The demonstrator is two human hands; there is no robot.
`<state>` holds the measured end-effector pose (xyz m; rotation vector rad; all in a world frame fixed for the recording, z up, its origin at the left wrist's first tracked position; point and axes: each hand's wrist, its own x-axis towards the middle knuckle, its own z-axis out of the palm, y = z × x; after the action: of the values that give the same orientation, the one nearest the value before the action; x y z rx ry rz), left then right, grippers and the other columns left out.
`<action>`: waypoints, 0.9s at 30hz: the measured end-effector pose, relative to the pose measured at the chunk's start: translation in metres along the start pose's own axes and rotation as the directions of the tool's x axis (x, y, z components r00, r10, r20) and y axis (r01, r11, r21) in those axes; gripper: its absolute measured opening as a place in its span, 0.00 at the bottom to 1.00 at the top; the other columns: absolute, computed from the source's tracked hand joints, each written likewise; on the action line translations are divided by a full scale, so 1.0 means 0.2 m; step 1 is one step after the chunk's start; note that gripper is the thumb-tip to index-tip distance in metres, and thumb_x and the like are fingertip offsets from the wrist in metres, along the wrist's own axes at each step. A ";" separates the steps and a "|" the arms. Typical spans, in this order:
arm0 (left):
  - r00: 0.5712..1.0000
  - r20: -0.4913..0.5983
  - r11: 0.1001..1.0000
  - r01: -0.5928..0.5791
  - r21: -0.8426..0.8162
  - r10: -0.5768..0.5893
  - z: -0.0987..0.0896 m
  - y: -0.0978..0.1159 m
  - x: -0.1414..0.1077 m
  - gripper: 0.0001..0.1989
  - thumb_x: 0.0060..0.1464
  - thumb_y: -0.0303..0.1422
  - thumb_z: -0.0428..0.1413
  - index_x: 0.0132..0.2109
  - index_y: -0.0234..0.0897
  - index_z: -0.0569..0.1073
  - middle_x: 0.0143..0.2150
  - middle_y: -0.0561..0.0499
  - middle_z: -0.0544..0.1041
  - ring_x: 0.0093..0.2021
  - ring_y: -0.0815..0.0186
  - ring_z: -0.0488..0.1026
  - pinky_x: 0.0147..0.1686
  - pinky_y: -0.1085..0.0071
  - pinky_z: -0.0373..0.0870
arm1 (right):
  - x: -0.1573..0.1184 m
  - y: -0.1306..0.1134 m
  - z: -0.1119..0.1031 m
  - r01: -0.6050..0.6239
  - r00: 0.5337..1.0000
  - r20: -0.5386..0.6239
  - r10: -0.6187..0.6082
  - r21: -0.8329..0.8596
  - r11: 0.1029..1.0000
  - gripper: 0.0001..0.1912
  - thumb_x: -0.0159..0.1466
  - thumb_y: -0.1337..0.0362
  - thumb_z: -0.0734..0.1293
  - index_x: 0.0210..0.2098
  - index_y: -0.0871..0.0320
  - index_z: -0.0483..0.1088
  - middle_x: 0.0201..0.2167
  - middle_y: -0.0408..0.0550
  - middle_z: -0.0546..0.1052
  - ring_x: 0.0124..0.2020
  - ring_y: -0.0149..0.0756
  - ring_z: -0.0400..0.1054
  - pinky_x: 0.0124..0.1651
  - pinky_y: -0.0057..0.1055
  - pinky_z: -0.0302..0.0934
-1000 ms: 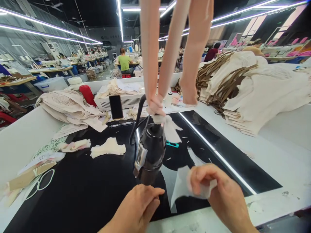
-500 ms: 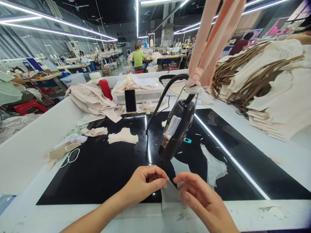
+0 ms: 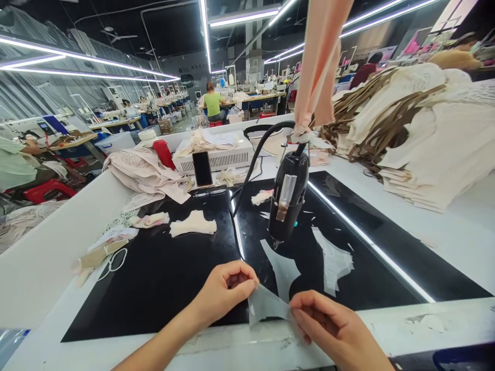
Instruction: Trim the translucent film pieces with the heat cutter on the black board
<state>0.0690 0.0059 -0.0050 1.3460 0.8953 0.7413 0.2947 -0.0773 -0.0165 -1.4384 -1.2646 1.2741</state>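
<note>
A small translucent sheet piece (image 3: 267,305) is stretched between my hands over the front edge of the black work surface (image 3: 154,283). My left hand (image 3: 228,286) pinches its upper left corner between thumb and fingers. At its right end my right hand (image 3: 328,322) is closed in a pinch on the other corner. Just beyond my hands lies a second translucent piece (image 3: 284,270), with a stack of similar pieces (image 3: 333,260) to its right. Above them hangs a black corded tool (image 3: 288,201), tied up by peach fabric strips (image 3: 319,62).
Cream cut fabric (image 3: 193,224) lies left of the cord. Behind stand a phone (image 3: 202,169), a red object (image 3: 164,154) and a white vented box (image 3: 220,157). Fabric stacks (image 3: 425,139) with brown straps fill the right side; beige fabric (image 3: 143,167) is heaped left. Other people sit at distant tables.
My right hand has closed on the sheet piece, which is now spread between both hands. The hanging tool has swung more upright, and the view has shifted slightly.
</note>
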 end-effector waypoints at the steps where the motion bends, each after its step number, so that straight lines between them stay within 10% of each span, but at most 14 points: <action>1: 1.000 0.005 1.000 -0.002 -0.010 0.002 -0.01 0.00 0.00 0.07 0.56 0.33 0.64 0.34 0.33 0.77 0.26 0.56 0.69 0.26 0.74 0.62 0.28 0.77 0.58 | -0.01 -0.01 0.01 0.001 1.000 0.010 -0.001 0.008 1.000 0.19 0.62 0.44 0.71 0.33 0.53 0.79 0.22 0.44 0.75 0.24 0.36 0.71 0.29 0.28 0.69; 8: 0.991 0.131 0.980 0.012 -0.198 0.015 -0.05 -0.01 0.01 0.16 0.56 0.43 0.65 0.36 0.33 0.73 0.33 0.48 0.79 0.22 0.74 0.67 0.22 0.77 0.59 | -0.02 -0.10 0.15 0.266 0.950 0.155 -0.271 0.049 0.963 0.16 0.67 0.45 0.67 0.37 0.48 0.81 0.35 0.48 0.82 0.34 0.38 0.75 0.38 0.30 0.71; 14: 0.981 0.189 0.931 0.038 -0.363 0.033 -0.06 -0.03 0.02 0.18 0.52 0.44 0.65 0.35 0.36 0.69 0.27 0.52 0.74 0.26 0.70 0.69 0.29 0.74 0.66 | 0.04 0.01 0.22 0.355 0.928 -0.080 -0.363 -0.103 0.929 0.11 0.71 0.53 0.64 0.46 0.48 0.74 0.57 0.51 0.78 0.57 0.44 0.72 0.59 0.36 0.65; 27: 0.985 0.156 0.997 0.079 -0.022 -0.075 -0.11 0.04 0.06 0.17 0.55 0.45 0.63 0.36 0.34 0.72 0.27 0.54 0.71 0.24 0.71 0.67 0.26 0.75 0.63 | 0.12 0.04 0.22 0.392 0.915 0.077 -0.396 -0.401 0.828 0.10 0.72 0.63 0.62 0.37 0.51 0.75 0.34 0.43 0.80 0.36 0.37 0.73 0.41 0.30 0.66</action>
<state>0.0568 0.0276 0.0020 1.3181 0.8052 0.5791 0.2513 -0.0562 -0.0351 -1.3546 -1.7914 0.7459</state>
